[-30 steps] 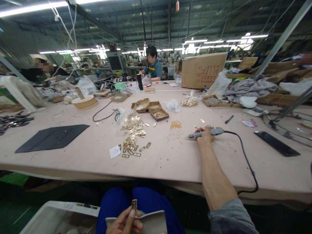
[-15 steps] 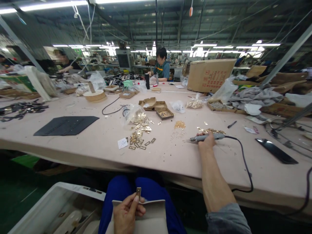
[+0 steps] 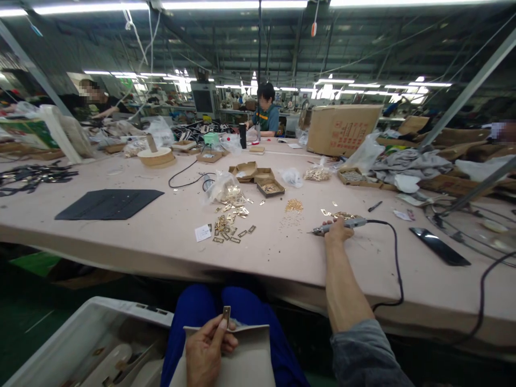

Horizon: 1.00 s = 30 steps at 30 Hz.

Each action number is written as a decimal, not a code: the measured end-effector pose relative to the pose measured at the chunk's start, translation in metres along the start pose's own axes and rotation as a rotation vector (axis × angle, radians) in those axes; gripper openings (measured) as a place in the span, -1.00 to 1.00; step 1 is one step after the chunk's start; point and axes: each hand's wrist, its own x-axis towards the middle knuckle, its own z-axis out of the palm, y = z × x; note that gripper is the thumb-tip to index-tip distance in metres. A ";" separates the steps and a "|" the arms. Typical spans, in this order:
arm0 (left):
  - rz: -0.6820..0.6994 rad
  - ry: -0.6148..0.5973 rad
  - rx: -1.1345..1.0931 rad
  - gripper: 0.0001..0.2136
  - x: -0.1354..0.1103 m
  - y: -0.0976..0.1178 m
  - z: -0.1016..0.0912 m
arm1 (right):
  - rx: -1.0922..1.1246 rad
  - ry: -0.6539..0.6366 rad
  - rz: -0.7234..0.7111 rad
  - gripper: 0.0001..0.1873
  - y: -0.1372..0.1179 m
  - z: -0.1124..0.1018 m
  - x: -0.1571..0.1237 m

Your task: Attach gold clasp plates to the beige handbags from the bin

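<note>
Over my lap, my left hand (image 3: pixel 207 346) pinches a small brass-coloured metal plate (image 3: pixel 226 312) at the upper edge of a beige panel (image 3: pixel 250 357). Whether the plate is fixed to the panel is hidden by the fingers. My right hand (image 3: pixel 339 232) is wrapped round a grey electric screwdriver (image 3: pixel 320 230), lying low over the table with its tip pointing left. Near that tip are scattered tiny silver pieces (image 3: pixel 291 221) and a small heap of gold-coloured screws (image 3: pixel 294 205). A pile of metal plates (image 3: pixel 226 231) lies further left.
A white crate (image 3: pixel 92 312) with beige pieces stands at my lower left. On the table (image 3: pixel 161 242) lie a dark panel (image 3: pixel 108 204), a black phone-like slab (image 3: pixel 439 247), small cardboard boxes (image 3: pixel 271 187) and plastic bags. The screwdriver's cord (image 3: pixel 397 258) hangs over the edge. Co-workers sit beyond.
The view has shifted slightly. My right hand keeps the screwdriver low over the table, and my left hand still pinches the metal plate at the panel's edge.
</note>
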 end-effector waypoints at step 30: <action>-0.014 0.067 -0.014 -0.50 0.000 0.010 0.008 | -0.097 0.059 -0.014 -0.84 0.001 -0.002 0.005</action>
